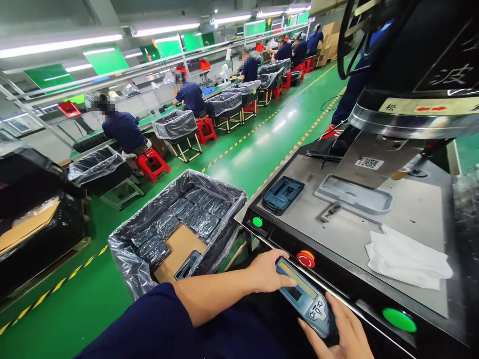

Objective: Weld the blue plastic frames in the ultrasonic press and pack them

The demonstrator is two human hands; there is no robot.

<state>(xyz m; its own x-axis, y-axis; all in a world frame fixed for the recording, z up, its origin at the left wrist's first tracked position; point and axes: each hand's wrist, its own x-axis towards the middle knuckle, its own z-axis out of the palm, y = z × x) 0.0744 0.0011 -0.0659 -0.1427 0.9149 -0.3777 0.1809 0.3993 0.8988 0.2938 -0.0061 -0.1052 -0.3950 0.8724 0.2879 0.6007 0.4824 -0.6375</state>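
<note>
Both hands hold a blue handheld device housing [305, 298] with a display window and small buttons, just in front of the machine's front edge. My left hand [266, 271] grips its upper left end, fingers curled round it. My right hand [341, 333] cups its lower right end from below. A similar dark blue housing [283, 194] lies on the machine table [407, 209], beside a grey metal fixture [354, 195] under the press head [411, 65].
A red emergency button [306, 259] and green buttons [257, 222] [399, 319] sit on the front panel. White cloth [406, 260] lies on the table. A plastic-lined bin [179, 224] of housings stands left. Seated workers [123, 130] line a conveyor beyond the green floor.
</note>
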